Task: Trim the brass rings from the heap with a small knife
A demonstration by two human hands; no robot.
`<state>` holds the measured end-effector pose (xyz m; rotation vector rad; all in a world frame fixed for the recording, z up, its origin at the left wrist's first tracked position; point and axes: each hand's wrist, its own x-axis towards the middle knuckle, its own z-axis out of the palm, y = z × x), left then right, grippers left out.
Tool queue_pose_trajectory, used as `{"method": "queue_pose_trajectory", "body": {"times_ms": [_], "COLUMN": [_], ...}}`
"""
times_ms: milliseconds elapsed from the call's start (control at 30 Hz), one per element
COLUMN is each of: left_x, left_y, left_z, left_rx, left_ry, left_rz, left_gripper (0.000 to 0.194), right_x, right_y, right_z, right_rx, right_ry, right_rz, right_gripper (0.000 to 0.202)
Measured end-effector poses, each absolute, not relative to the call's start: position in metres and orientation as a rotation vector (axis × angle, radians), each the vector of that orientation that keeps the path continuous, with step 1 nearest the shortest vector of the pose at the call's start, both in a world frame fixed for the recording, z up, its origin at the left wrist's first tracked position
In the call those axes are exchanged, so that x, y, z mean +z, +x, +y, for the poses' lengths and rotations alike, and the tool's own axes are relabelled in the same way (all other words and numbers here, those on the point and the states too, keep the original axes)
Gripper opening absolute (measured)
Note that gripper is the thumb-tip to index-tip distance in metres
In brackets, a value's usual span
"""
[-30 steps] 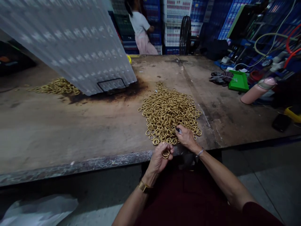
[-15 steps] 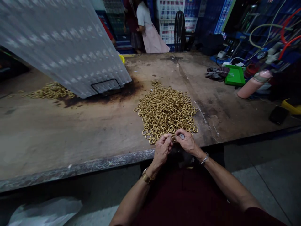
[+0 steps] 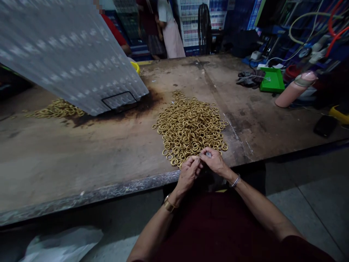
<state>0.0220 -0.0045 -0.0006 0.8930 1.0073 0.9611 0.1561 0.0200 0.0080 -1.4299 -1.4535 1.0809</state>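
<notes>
A heaped pile of gold-coloured metal rings (image 3: pixel 191 123) lies near the table's front edge. Just in front of it my left hand (image 3: pixel 188 171) is closed in a pinch, thumb against fingers, on what looks like one gold ring mostly hidden by the fingertips. My right hand (image 3: pixel 216 163) meets it fingertip to fingertip, also closed. A small flat grey piece (image 3: pixel 208 154) shows in the curl of its thumb and forefinger; its kind cannot be made out.
On the wooden table (image 3: pixel 81 156), a tall stack of grey ridged trays (image 3: pixel 81 65) leans at left beside more rings (image 3: pixel 57 108). At right are a green tray (image 3: pixel 272 80), a pink bottle (image 3: pixel 296 89) and a black phone-like object (image 3: pixel 325 126). People stand behind.
The view has shifted slightly. Both hands stay together at the pile's front edge, fingertips moving only a little. A person behind the trays has come further into view.
</notes>
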Motion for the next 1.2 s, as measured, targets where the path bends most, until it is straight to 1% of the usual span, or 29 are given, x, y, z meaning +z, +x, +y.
{"method": "queue_pose_trajectory", "body": {"times_ms": [100, 200, 300, 400, 500, 667, 800, 867, 900, 1000, 1067, 1133, 1200], "left_x": [0.001, 0.004, 0.005, 0.005, 0.005, 0.007, 0.013, 0.015, 0.016, 0.017, 0.016, 0.015, 0.013], "left_y": [0.023, 0.024, 0.025, 0.026, 0.026, 0.025, 0.022, 0.022, 0.021, 0.021, 0.021, 0.021, 0.020], "left_z": [-0.005, -0.006, -0.007, -0.006, -0.006, -0.011, -0.014, -0.013, -0.012, -0.009, -0.008, -0.008, -0.009], "left_rx": [0.950, 0.964, 0.997, 1.025, 1.046, 1.073, 1.038, 1.029, 1.029, 1.033, 1.036, 1.033, 1.025], "left_ry": [0.809, 0.768, 0.788, 0.867, 0.947, 1.005, 0.862, 0.733, 0.675, 0.576, 0.549, 0.535, 0.533], "left_rz": [0.967, 0.945, 0.966, 1.007, 1.035, 1.043, 0.916, 0.857, 0.839, 0.810, 0.798, 0.796, 0.804], "left_gripper": [0.037, 0.037, 0.036, 0.035, 0.036, 0.036, 0.034, 0.034, 0.034, 0.037, 0.039, 0.039, 0.039], "right_x": [0.005, 0.000, -0.003, -0.001, 0.003, -0.002, -0.010, -0.011, -0.010, -0.004, 0.000, 0.004, 0.008], "right_y": [0.158, 0.162, 0.167, 0.168, 0.166, 0.172, 0.177, 0.175, 0.172, 0.164, 0.159, 0.156, 0.153], "right_z": [0.021, 0.019, 0.013, 0.006, 0.002, 0.007, 0.013, 0.015, 0.014, 0.011, 0.008, 0.005, 0.002], "right_rx": [1.076, 0.944, 0.794, 0.731, 0.669, 0.644, 0.651, 0.771, 0.888, 1.366, 1.596, 1.669, 1.668], "right_ry": [-1.416, -1.486, -1.487, -1.449, -1.465, -1.626, -1.684, -1.632, -1.593, -1.460, -1.367, -1.284, -1.213], "right_rz": [-1.458, -1.511, -1.722, -1.959, -2.095, -2.101, -1.935, -1.736, -1.623, -1.316, -1.208, -1.177, -1.173], "right_gripper": [0.016, 0.019, 0.016, 0.012, 0.014, 0.017, 0.012, 0.015, 0.018, 0.026, 0.033, 0.036, 0.036]}}
